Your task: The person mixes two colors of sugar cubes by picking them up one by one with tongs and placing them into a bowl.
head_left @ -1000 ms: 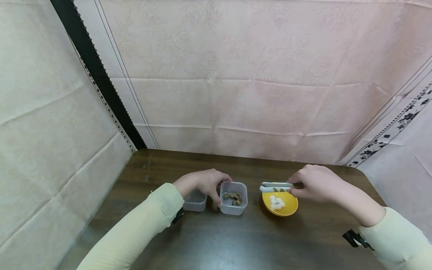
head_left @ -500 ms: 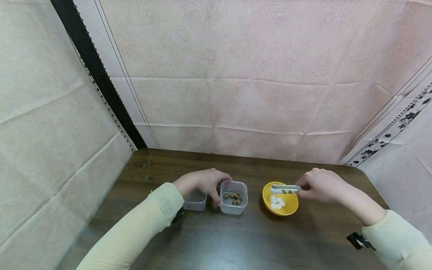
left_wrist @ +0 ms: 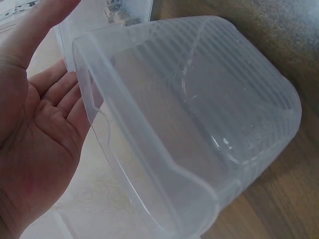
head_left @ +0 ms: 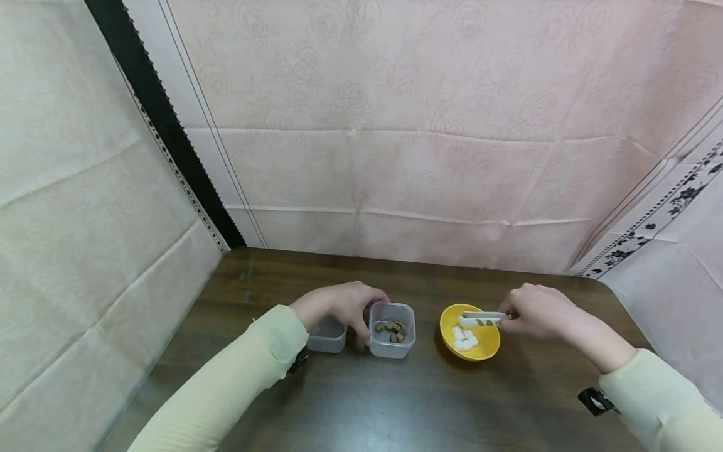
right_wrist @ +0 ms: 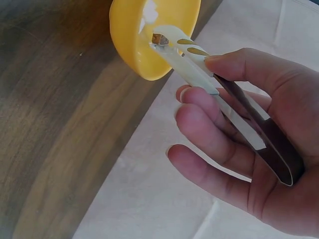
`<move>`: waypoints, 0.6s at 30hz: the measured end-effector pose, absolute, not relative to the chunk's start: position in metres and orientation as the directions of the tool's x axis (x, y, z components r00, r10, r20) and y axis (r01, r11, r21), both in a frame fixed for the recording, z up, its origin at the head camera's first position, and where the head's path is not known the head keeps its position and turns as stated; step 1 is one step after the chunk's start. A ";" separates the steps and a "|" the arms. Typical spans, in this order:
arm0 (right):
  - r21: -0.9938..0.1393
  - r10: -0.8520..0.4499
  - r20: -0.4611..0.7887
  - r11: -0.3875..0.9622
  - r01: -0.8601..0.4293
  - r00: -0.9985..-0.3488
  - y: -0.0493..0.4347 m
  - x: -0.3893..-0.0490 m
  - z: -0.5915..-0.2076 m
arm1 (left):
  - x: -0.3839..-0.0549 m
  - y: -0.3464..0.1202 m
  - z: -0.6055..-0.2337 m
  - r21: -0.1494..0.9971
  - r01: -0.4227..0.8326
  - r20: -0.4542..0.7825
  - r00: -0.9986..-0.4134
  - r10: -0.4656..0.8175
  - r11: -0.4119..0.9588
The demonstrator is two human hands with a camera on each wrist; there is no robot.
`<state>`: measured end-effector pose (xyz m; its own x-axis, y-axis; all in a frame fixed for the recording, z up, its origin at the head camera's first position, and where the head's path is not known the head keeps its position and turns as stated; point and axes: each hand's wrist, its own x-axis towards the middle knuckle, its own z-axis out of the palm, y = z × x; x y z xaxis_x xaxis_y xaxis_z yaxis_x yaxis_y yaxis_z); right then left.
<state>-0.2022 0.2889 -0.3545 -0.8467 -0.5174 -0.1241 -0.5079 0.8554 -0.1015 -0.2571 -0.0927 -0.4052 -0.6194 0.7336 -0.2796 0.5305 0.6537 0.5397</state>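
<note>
My left hand [head_left: 351, 307] holds the left side of a clear plastic container [head_left: 392, 353], thumb in front and fingers behind. Several small brown cubes [head_left: 397, 333] lie in it. With my right hand [head_left: 539, 311] I pinch small tongs [head_left: 480, 318] with white patterned tips, above the back of a yellow bowl [head_left: 490, 348]. Several white cubes [head_left: 464, 340] sit in that bowl. Between the tong tips, the right wrist view shows a brown cube [right_wrist: 159, 39]. There, thumb and fingers press the tongs from both sides.
A second clear container [head_left: 326, 343] stands left of the held one, partly beneath my left wrist; its inside looks bare in the left wrist view. All stand on a dark wooden table [head_left: 361, 402]. Pale cloth [head_left: 395, 188] hangs behind and at both sides.
The tongs in my right hand have moved right, from the bowl's back left rim to over its inside. My left hand and the containers stay in place.
</note>
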 end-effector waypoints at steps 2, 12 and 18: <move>-0.102 -0.515 -0.126 0.857 -0.505 -0.848 0.289 -0.202 -0.356 | -0.257 -0.093 -0.406 0.541 0.528 -0.280 -0.621 0.732 0.655; -0.116 -0.496 -0.142 0.868 -0.483 -0.857 0.289 -0.205 -0.355 | -0.256 -0.093 -0.406 0.539 0.524 -0.285 -0.623 0.728 0.659; -0.128 -0.521 -0.112 0.852 -0.508 -0.846 0.286 -0.204 -0.344 | -0.256 -0.093 -0.405 0.539 0.523 -0.284 -0.625 0.727 0.660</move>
